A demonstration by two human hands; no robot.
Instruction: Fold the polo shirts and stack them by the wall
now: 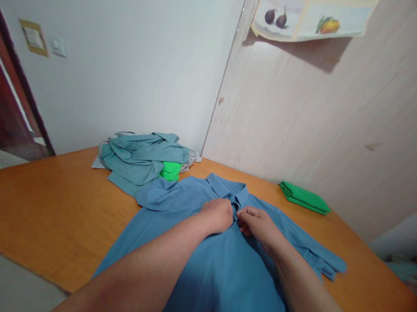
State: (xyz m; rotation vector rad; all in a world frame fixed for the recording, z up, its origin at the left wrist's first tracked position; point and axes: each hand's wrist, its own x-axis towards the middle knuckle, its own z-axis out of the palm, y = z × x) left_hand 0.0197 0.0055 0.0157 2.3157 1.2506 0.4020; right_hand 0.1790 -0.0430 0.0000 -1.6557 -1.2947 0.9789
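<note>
A blue collared shirt (224, 264) lies spread front up on the table, its collar at the far end and its sleeves out to both sides. My left hand (217, 215) is closed on the left edge of the front opening, just below the collar. Opposite it, my right hand (256, 222) pinches the other edge of the opening between thumb and fingers. A small dark gap shows in the placket between the two hands. Any button under my fingers is hidden.
On the orange wooden table (38, 203), a heap of crumpled teal clothes (138, 154) with a bright green piece (171, 171) lies at the back left. A folded green cloth (304, 197) rests at the back right. Walls close off the far side; a fruit poster (313, 17) hangs above.
</note>
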